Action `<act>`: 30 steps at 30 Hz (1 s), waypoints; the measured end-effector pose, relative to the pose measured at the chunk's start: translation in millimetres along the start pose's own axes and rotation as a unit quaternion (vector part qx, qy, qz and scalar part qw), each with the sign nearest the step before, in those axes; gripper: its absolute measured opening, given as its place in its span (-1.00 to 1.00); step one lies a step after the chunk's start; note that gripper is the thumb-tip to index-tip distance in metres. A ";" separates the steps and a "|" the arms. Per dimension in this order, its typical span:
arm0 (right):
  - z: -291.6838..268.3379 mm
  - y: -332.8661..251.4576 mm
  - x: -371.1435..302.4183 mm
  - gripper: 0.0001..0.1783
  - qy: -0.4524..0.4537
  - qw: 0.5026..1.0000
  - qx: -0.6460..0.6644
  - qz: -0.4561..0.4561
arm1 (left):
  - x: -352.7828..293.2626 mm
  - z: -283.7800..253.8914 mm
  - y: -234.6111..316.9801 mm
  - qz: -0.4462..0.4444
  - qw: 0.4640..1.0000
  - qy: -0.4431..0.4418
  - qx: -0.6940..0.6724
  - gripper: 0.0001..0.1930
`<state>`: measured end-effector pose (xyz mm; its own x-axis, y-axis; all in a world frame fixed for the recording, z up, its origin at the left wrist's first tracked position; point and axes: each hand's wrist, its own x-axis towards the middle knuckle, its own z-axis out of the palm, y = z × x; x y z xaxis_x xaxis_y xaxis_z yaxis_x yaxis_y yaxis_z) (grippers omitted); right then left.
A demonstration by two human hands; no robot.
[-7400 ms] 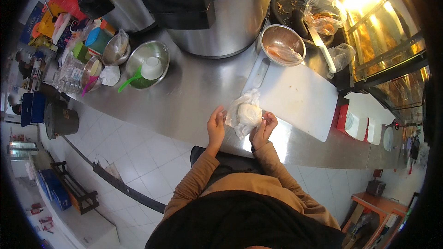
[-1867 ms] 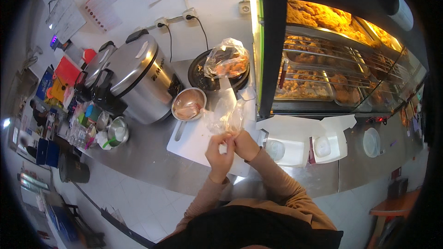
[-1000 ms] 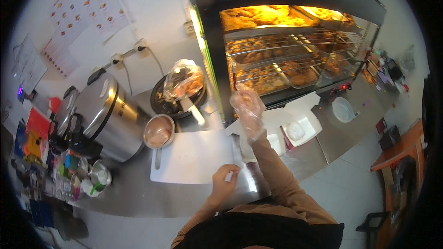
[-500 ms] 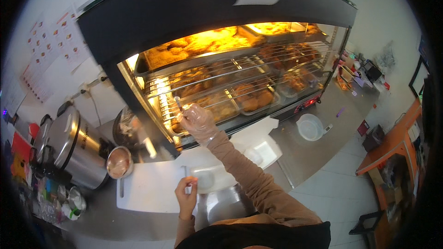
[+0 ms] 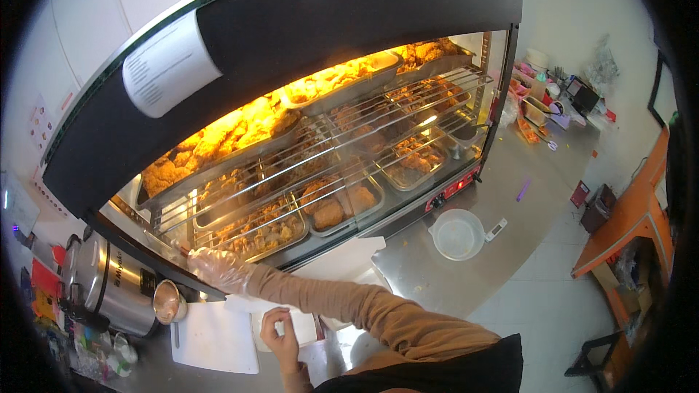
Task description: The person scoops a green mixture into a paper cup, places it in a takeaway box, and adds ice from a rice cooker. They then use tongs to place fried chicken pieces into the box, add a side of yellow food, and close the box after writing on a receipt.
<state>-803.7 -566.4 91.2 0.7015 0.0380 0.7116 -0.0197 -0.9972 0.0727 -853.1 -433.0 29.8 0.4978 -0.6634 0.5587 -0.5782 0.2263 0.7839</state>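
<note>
My right hand, in a clear plastic glove, reaches across to the lower left corner of a lit food warmer. Its fingers are closed at the warmer's front edge; a small thing shows at the fingertips, but I cannot make out its kind. My bare left hand is held low with its fingers curled in and nothing visible in them. Just behind it lies an open white takeaway box, partly covered by my right sleeve. Fried chicken fills metal trays on the warmer's racks.
A white cutting board lies on the steel counter, left of the box. Beyond it stand a metal bowl and a steel cooker. To the right are a clear plastic tub and a small white device.
My view has shifted, so the warmer shows further left and its trays more plainly. My right hand has moved left along the warmer's front to its corner. My left hand stays low and curled.
</note>
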 end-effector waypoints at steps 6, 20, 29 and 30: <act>-96.2 23.1 -42.9 -0.65 -0.026 0.923 0.374 0.090 | -17.7 -8.0 -27.6 -0.086 0.991 0.099 -0.028 -0.95; -313.9 299.4 -328.7 -0.60 0.541 0.643 -0.106 0.532 | -6.8 30.3 -21.0 -0.071 0.996 0.037 0.026 -0.98; -284.8 228.9 -294.9 -0.74 0.546 0.694 0.214 0.418 | 0.9 46.4 -25.0 -0.072 0.997 -0.017 0.016 -0.98; -281.9 223.1 -294.9 -0.77 0.521 0.714 0.269 0.382 | 5.2 50.6 -20.6 -0.063 0.998 -0.015 0.020 -0.97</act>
<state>-1215.9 -781.7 94.5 -0.2844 -0.7830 0.5531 0.3607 -0.6220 -0.6950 -871.4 -477.2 2.9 0.5484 -0.7061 0.4480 -0.5378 0.1124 0.8355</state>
